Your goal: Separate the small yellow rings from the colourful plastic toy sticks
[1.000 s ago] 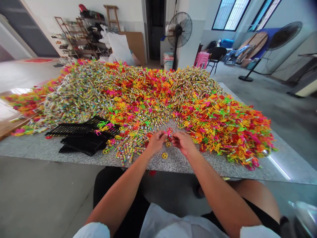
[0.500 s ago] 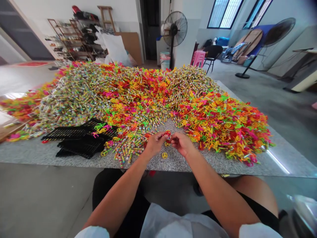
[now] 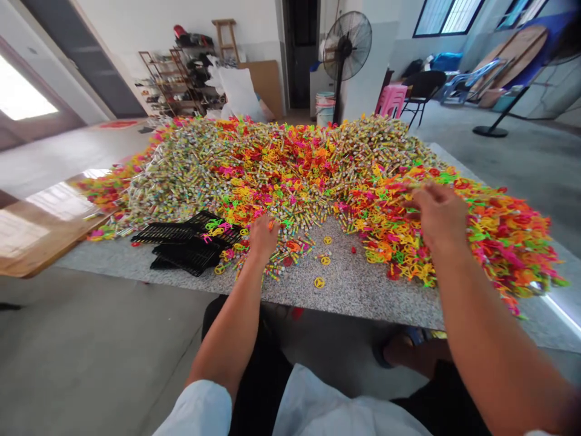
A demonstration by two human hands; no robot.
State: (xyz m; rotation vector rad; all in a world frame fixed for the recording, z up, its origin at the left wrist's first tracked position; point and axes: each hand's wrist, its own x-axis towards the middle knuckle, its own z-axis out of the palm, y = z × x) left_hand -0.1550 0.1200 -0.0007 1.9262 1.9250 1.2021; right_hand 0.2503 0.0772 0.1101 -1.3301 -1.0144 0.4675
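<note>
My left hand (image 3: 264, 238) is closed over the near edge of a heap of small printed tubes (image 3: 299, 212). A reddish-orange bit shows at its fingertips, but I cannot make out what it grips. Stretched out to the right, my right hand (image 3: 441, 213) has its fingers bent together at a pile of bright plastic pieces (image 3: 390, 233) in yellow, orange, green and pink. What lies between those fingers is hidden. On the speckled tabletop (image 3: 345, 290) between my hands lie a yellow plastic ring (image 3: 319, 283), two more yellow rings and a small red piece (image 3: 353, 249).
Black plastic trays (image 3: 186, 257) are stacked left of my left hand, with a few coloured pieces on top. Tubes and plastic pieces are heaped high across the table's far side. Beyond stand a fan (image 3: 345, 47), pink stools (image 3: 392, 100) and a shoe rack (image 3: 158, 79).
My hands, close together over the table before, have parted. The left went to the tubes, the right to the plastic pile. A small red piece now shows on the tabletop. The view has shifted.
</note>
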